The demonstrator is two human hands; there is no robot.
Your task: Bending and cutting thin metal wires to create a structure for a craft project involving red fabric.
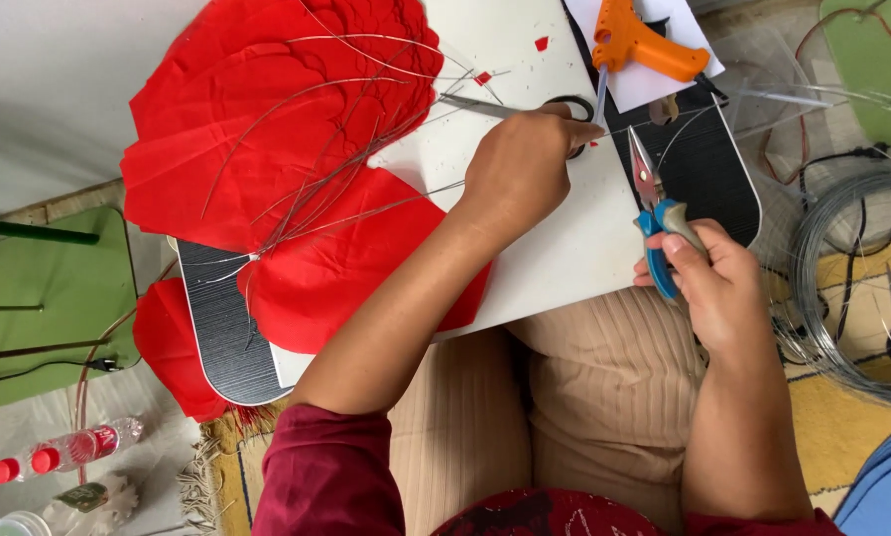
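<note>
My left hand (520, 164) rests on a white sheet (565, 238) on a black lap tray (708, 164), its fingers over the black handles of a pair of scissors (485, 107). My right hand (718, 283) grips the blue handles of pliers (654, 203), jaws pointing up at a thin wire (679, 124) that runs across the tray. Red paper petals (257, 129) with several thin wires (336, 169) fanned over them lie on the left half of the tray.
An orange glue gun (639, 42) lies on white paper at the tray's top edge. A coil of grey wire (852, 288) sits on the floor at right. Green stools (39, 308) stand left, and plastic bottles (63, 452) lie at bottom left.
</note>
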